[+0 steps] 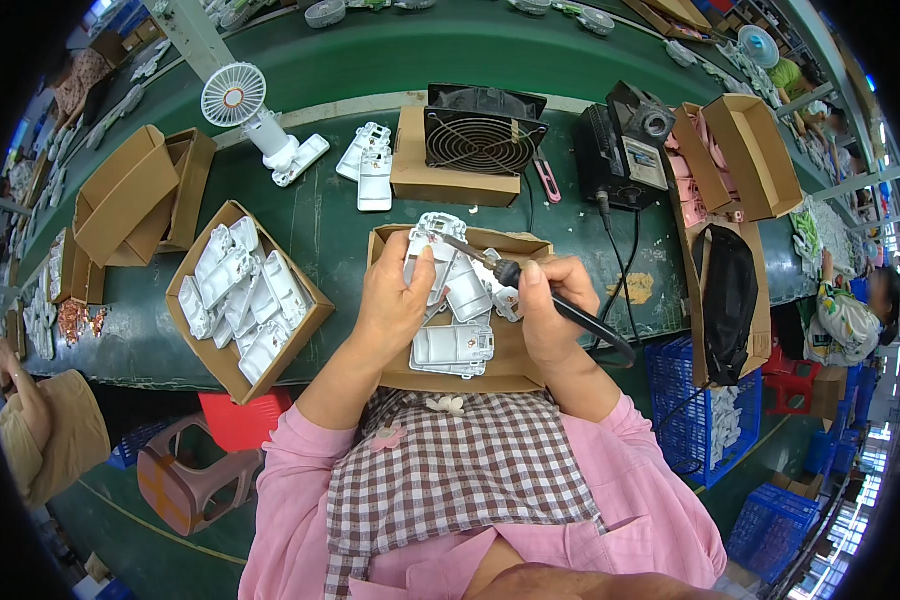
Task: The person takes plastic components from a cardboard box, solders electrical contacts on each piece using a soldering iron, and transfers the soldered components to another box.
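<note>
Soldering iron (515,275) gripped in the right hand (550,310), tip pointing to ten o'clock over the box (500,365) at centre; left hand (395,300) clamps a white part (432,250) there on the worktop (320,220).

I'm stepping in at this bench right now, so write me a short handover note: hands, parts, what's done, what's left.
Left hand: holds a white plastic part over the middle cardboard tray.
Right hand: grips the soldering iron, tip on that part.
Parts: a few white shells lie in the middle tray; the left box holds many more.
Done: cannot tell which shells are finished.
Left: the part in hand, apparently the rest.
</note>
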{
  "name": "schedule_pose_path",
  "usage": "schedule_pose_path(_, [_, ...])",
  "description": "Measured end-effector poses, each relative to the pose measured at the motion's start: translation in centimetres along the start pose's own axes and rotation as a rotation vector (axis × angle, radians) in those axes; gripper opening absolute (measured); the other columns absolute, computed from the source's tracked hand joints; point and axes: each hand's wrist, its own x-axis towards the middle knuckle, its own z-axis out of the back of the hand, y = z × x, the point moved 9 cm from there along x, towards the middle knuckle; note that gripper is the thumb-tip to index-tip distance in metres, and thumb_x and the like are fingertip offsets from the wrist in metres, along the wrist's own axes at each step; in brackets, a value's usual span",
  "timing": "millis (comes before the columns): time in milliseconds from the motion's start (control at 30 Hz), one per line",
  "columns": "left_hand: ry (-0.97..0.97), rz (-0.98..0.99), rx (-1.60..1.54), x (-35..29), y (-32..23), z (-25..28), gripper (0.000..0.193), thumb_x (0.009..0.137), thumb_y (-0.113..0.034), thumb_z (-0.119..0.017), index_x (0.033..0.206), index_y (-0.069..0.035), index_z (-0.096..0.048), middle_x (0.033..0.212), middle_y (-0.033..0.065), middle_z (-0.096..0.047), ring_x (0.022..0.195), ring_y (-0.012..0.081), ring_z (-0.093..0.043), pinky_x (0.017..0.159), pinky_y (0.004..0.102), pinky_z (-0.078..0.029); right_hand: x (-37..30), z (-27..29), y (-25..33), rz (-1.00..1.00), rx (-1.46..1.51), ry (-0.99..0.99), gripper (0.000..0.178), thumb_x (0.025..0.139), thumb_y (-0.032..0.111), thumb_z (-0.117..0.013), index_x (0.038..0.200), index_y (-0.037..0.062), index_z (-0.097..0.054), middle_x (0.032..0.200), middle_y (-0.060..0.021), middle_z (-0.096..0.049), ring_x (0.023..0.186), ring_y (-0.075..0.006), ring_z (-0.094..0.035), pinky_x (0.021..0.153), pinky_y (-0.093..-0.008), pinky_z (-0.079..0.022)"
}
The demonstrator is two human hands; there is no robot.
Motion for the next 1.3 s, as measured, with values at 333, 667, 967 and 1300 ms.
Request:
schedule_pose_path(333, [0.05, -0.041, 0.102, -0.1, -1.5, -0.5, 0.042, 0.081, -0.015, -0.069, 0.113, 0.001, -0.047, 0.099, 0.014, -0.064, 0.091, 0.019, -0.063, 0.079, 0.0308, -0.05, -0.3, 0.9, 0.3, 0.114, 0.063, -0.025, 0.014, 0.09, 0.01, -0.057, 0.082, 0.0041, -0.046, 0.066, -0.0045, -0.05, 0.051, -0.007, -0.043, 0.045, -0.0207, -0.035])
schedule_pose_path(667, [-0.023, 0.095, -0.195, -0.1, -0.8, 0.3, 0.015, 0.098, -0.014, -0.045, 0.106, -0.003, -0.052, 0.079, 0.0054, -0.061, 0.057, 0.0088, -0.059, 0.049, 0.0226, -0.051, 0.1, -0.4, 0.1, 0.034, -0.083, 0.08, 0.015, 0.086, 0.008, -0.065, 0.079, 0.0021, -0.053, 0.066, -0.0014, -0.057, 0.056, -0.0048, -0.047, 0.051, -0.0213, -0.038])
schedule_pose_path(967, [-0.01, 0.149, -0.269, -0.1, -0.4, 0.1, 0.014, 0.097, -0.012, -0.046, 0.105, -0.002, -0.053, 0.077, 0.0054, -0.061, 0.056, 0.0088, -0.058, 0.046, 0.0231, -0.049, 0.2, -0.8, 0.1, 0.02, -0.09, 0.1, 0.015, 0.086, 0.01, -0.066, 0.079, 0.0024, -0.055, 0.067, 0.0, -0.058, 0.057, -0.0028, -0.046, 0.051, -0.0198, -0.037])
schedule_pose_path(1300, [0.015, 0.138, -0.272, -0.2, -0.8, 0.0, 0.014, 0.098, -0.013, -0.045, 0.105, -0.003, -0.052, 0.079, 0.0058, -0.061, 0.056, 0.0084, -0.058, 0.046, 0.0223, -0.049, 0.2, -0.8, 0.0, 0.007, -0.108, 0.096, 0.015, 0.086, 0.01, -0.066, 0.08, 0.0024, -0.055, 0.067, -0.0001, -0.059, 0.057, -0.0026, -0.047, 0.05, -0.0195, -0.038])
